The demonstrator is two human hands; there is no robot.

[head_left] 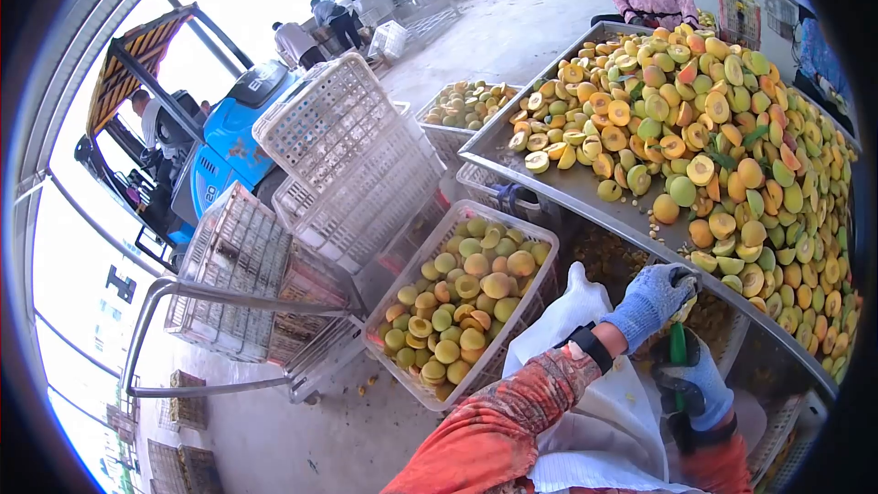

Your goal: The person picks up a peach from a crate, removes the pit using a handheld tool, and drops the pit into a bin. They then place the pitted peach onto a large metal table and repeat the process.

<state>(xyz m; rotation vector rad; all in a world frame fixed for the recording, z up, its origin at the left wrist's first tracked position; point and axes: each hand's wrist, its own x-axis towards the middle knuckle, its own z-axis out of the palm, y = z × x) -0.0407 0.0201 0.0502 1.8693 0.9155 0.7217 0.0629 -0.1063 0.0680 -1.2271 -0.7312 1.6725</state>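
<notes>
Head view showed the gloved right hand (704,389) closed around a green handle (678,357), just below the gloved left hand (651,302). The left hand's fingers were curled over a small yellowish piece (684,310), just above the handle's upper end; whether they were clamped on it, I could not tell. Both hands were near the edge of a metal table (567,194), with its heap of fruit (722,165), much of it halved, beyond them. A fruit-filled crate (404,375) stood to their left.
</notes>
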